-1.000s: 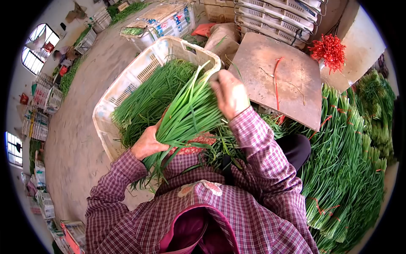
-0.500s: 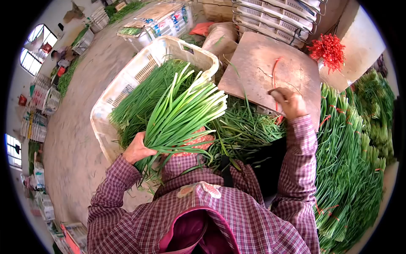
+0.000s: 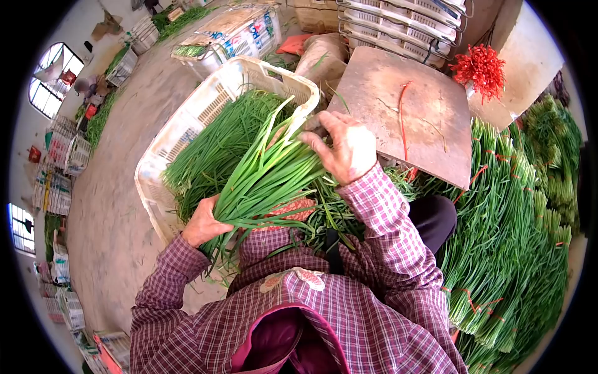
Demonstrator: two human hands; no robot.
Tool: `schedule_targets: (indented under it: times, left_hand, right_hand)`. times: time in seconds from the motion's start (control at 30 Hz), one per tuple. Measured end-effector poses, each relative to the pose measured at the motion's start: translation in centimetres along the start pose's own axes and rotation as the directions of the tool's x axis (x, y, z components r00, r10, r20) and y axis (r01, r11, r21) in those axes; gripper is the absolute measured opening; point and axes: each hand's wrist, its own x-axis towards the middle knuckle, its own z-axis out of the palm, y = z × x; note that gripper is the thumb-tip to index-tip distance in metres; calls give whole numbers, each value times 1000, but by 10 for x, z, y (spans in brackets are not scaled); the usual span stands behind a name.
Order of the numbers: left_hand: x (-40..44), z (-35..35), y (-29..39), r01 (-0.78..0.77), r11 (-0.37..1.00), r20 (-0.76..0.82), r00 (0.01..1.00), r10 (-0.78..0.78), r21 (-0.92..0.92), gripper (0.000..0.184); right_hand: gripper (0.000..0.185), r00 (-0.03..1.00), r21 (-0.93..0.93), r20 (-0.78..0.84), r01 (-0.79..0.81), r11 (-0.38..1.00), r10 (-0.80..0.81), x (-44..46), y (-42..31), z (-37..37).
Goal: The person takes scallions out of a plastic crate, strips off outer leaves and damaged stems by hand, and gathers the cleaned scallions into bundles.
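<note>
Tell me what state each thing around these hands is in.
Left hand: closed around the green bunch.
Right hand: at the bunch's pale ends, grip unclear.
Green bunch: held, no tie visible.
White crate: open, holding loose greens.
Red strip: lying on the board.
Bundles at right: tied in red, piled.
Crates behind: stacked.

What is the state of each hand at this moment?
Left hand: closed around a bunch of green stalks.
Right hand: at the stalks' pale ends; whether it grips cannot be told.

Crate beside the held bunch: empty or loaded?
Loaded, at least partly: green stalks lie inside the crate. The held bunch hides some of the interior.
</note>
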Motion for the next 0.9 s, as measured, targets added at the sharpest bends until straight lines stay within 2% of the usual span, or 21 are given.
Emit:
schedule_targets:
  times: [0.1,0.13,0.2,0.3,0.4,0.47,0.53,0.67,0.73,0.8,0.87,0.9]
  left_hand:
    - [-1,-1,0,-20,1000,1,1000,20,-1,55]
    - [-1,-2,-2,-12,1000,-14,1000,12,10,56]
    - [-2,-4,-8,-1,1000,-29,1000,2,19,56]
    - [-5,-7,-13,15,999,-44,999,-16,-32,59]
    - [-4,-7,-9,23,1000,-44,999,-23,-4,59]
    - [-2,-7,-8,4,1000,-35,999,-5,-13,59]
    - [-2,-7,-8,-15,1000,-34,999,15,-22,59]
    - [-2,-8,-2,3,999,-29,1000,-1,40,59]
    - [-3,-9,-4,9,997,-30,1000,-6,76,59]
    - [-3,-11,-8,-21,998,-48,999,24,51,60]
    - [-5,-13,-9,-1,999,-64,998,3,42,59]
    - [-7,-15,-10,20,999,-85,996,-17,32,59]
  right_hand:
    - [17,984,-153,-74,152,976,-165,0,0,0]
    - [17,983,-153,-73,153,976,-166,1,6,-2]
    - [16,983,-375,-129,71,924,-128,5,25,-12]
    - [12,979,-452,-197,-45,891,-50,7,53,-38]
    - [16,993,-381,-76,52,923,-88,2,45,-40]
    - [20,974,-282,-4,215,935,-225,3,20,-33]
    - [20,966,-203,57,257,945,-250,2,13,-14]
    - [14,937,-188,8,345,920,-350,4,14,4]
    - [12,939,-265,8,332,905,-342,5,16,3]
    - [10,943,-372,-98,261,891,-318,9,26,-14]
    - [6,946,-455,-218,121,883,-242,12,49,-42]
    - [6,968,-476,-238,-48,878,-76,10,57,-61]
